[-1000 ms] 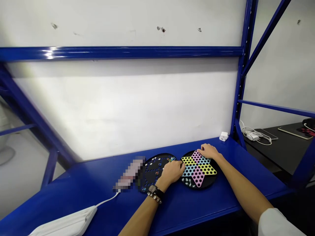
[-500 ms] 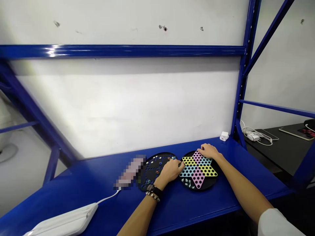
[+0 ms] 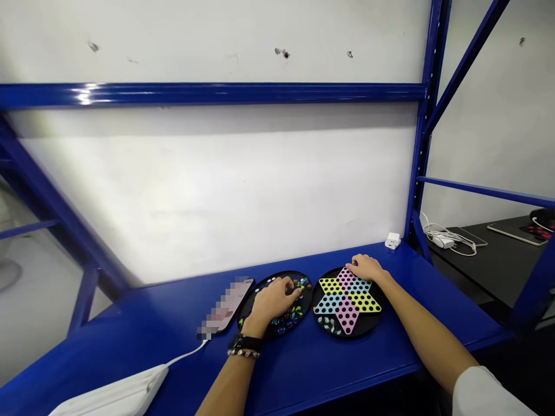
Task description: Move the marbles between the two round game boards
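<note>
My left hand point(image 3: 277, 297) is over a round black tray point(image 3: 307, 300) that holds many coloured glass marbles point(image 3: 295, 315). Its fingers are bent, with a gap between thumb and forefinger, and nothing shows in them. On the right lies a round black Chinese checkers board point(image 3: 368, 326) with a star of pink, yellow and blue points full of holes. Pale marbles point(image 3: 328, 325) sit in a hollow at its lower left. My right hand point(image 3: 365, 267) rests at the board's far edge by the upper pink point, fingers curled onto it; the fingertips are partly hidden.
A phone point(image 3: 228, 306), partly blurred out, lies left of the tray, joined by a cable to a white device point(image 3: 115, 393). A small white adapter point(image 3: 392, 240) stands at the back right of the blue table point(image 3: 303, 370). Blue metal posts frame it.
My left hand has moved left from between the board and tray to over the tray, uncovering marbles on its right side. The right hand stays at the board. The view shifts slightly.
</note>
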The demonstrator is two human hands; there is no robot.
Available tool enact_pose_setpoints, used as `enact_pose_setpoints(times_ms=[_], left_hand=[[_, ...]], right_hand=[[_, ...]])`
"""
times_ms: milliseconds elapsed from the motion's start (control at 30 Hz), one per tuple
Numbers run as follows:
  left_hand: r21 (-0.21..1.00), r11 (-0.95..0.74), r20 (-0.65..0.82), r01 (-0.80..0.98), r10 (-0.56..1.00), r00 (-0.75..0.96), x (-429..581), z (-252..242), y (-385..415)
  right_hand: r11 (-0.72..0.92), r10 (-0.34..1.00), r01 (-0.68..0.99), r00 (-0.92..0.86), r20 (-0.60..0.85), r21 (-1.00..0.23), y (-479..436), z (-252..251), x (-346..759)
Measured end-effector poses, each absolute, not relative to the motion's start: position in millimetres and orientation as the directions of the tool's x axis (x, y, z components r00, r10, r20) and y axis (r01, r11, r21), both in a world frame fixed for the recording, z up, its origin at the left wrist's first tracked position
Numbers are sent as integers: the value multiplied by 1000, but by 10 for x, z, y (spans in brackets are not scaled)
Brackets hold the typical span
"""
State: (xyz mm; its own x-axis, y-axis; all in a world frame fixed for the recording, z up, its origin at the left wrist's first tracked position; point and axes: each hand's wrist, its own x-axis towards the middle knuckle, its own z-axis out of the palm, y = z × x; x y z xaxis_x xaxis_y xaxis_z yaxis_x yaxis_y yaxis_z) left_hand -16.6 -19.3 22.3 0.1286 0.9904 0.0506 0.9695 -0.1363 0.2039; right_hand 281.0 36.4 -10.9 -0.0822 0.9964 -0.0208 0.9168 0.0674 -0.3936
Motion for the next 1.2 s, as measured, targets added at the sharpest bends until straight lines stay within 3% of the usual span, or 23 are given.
enact_pose_setpoints(times_ms=[133,200,300,633,1200], left_hand=[[327,-346,161,880,937,308,-37,259,-271],[374,-461,117,805,885,452,50,265,-309],[362,-497,-29,789,840,542,135,262,-356],[345,-495,-175,798,801,573,63,256,-356],[486,-456,-142,746,801,582,22,227,-343]], right_hand=[[66,997,918,-79,-17,-391,366,-112,2812],[68,996,916,-83,-22,-395,366,-112,2812],[68,996,914,-87,-29,-399,369,-112,2810],[76,995,918,-97,-35,-390,372,-117,2810],[80,994,915,-103,-37,-396,360,-104,2804]])
